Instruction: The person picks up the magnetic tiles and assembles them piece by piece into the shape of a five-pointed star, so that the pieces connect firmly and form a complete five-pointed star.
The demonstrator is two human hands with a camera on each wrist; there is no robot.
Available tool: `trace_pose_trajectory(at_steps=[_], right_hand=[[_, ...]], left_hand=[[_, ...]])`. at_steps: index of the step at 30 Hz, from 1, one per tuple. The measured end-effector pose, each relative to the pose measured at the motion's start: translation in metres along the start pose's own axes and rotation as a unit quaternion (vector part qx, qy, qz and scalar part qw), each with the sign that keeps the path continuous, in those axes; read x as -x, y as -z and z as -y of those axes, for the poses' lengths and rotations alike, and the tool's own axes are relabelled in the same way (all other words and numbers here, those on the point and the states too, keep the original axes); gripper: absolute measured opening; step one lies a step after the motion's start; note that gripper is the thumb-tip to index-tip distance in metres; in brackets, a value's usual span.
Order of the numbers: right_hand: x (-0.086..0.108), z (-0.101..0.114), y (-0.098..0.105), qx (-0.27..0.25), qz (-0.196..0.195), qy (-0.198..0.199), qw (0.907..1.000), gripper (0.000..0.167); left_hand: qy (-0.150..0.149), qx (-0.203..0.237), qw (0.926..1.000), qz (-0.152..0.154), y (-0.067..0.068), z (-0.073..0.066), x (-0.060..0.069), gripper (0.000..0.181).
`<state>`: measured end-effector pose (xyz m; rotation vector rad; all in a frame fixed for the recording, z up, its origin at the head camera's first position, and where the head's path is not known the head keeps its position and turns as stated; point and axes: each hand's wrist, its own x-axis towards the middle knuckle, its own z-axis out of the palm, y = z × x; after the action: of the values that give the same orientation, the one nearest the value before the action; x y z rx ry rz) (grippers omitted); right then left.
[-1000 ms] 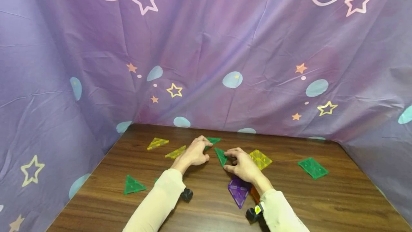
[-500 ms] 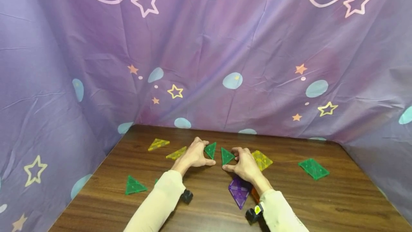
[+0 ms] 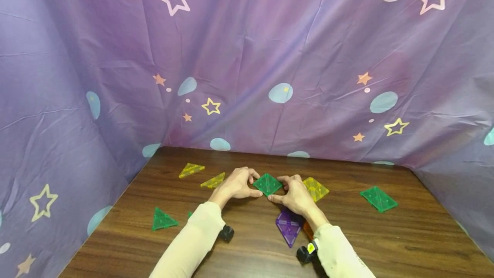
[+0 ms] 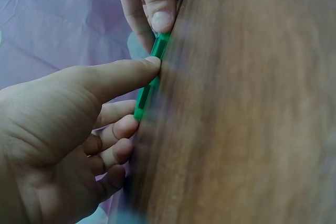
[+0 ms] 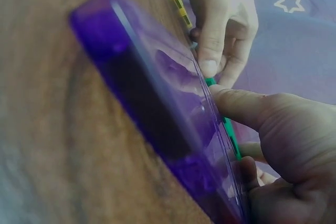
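Note:
Two translucent green triangular magnetic tiles lie edge to edge on the table in the head view, forming a diamond. My left hand (image 3: 238,183) pinches the left green triangle (image 3: 261,184) at its outer edges between thumb and fingers. Facing it, my right hand (image 3: 296,196) holds the right green triangle (image 3: 274,185) the same way. Seen edge-on in the left wrist view, the green tiles (image 4: 143,100) stay flat by the tabletop, with both thumbs against them. A purple tile piece (image 3: 288,227) lies under the right wrist and looms large in the right wrist view.
A yellow diamond-shaped piece (image 3: 317,190) lies beside my right hand. An orange tile (image 3: 308,230) is partly covered by the right arm. Farther right is a green piece (image 3: 379,199). Two yellow triangles, one of them here (image 3: 191,170), and a green triangle (image 3: 163,219) lie left.
The two green triangles, apart before, have come together edge to edge. My left hand turned its triangle and moved it right; the right hand's triangle also shifted slightly.

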<state>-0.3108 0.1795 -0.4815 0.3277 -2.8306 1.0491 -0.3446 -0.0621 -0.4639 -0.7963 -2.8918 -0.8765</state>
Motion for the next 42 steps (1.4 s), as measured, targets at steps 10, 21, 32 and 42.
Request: trace_pose_trajectory(at_steps=[10, 21, 32, 42], right_hand=[[0.000, 0.000, 0.000, 0.004, -0.013, 0.011, 0.9998, 0.071], [0.001, -0.001, -0.006, -0.001, -0.005, -0.010, 0.9999, 0.074], [0.000, 0.003, -0.007, -0.004, -0.009, -0.009, 0.9999, 0.074], [0.001, 0.005, 0.000, 0.000, -0.009, -0.012, 0.9999, 0.075]], left_hand=[[0.007, 0.013, 0.9999, 0.005, -0.002, -0.001, -0.002, 0.052], [0.011, -0.011, 0.9995, -0.027, 0.022, -0.001, 0.010, 0.072], [0.051, -0.053, 0.9937, -0.084, 0.088, 0.075, 0.064, 0.070], [0.094, -0.049, 0.9935, -0.042, 0.105, 0.113, 0.103, 0.074]])
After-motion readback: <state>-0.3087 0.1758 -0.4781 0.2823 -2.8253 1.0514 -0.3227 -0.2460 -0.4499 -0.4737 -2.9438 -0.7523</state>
